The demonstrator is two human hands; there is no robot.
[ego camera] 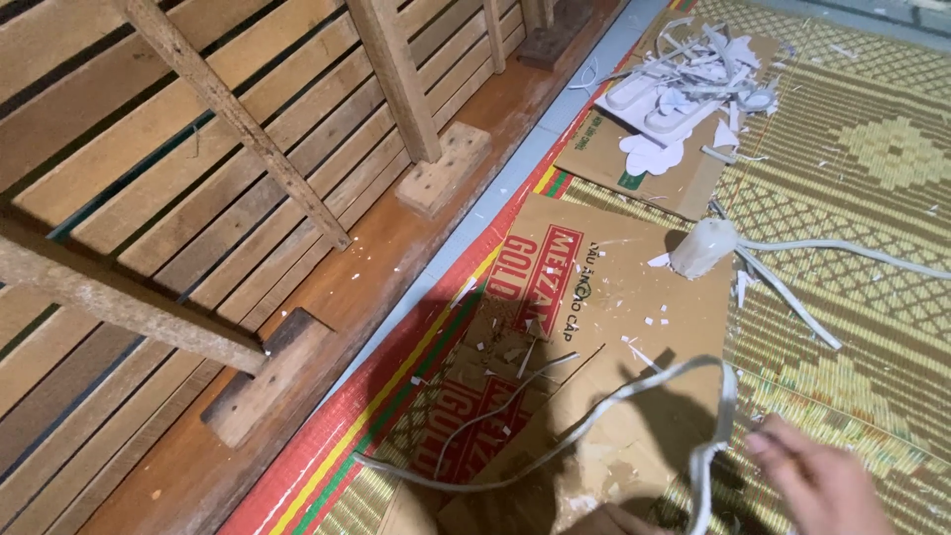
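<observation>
So the right hand [822, 485] sits down at the bottom right corner, fingers loosely spread and pointing left, not clamped on anything as far as I can see. It's blurry though, so whether a fingertip is actually touching the strip I can't tell. Just left of it hangs the white strip [634, 396], a long thin floppy thing. Its near end loops down right beside the fingers, then the long axis runs away to the left and a bit toward the bottom, ending out over the red-striped edge of the mat [852, 149].

Only a sliver of the left hand [609, 520] pokes in at the bottom edge, under the strip's loop. Can't tell if it's open or closed. Right hand is clearly the nearer one to the loop end.

The strip lies over a flattened cardboard sheet [614, 297] dotted with little white offcuts. Further up on it sits a small whitish roll [703, 248] with more strips trailing right. Beyond that, another cardboard piece carries a pile of white scraps [693, 79]. Wooden slat frame [198, 178] fills the left side.
</observation>
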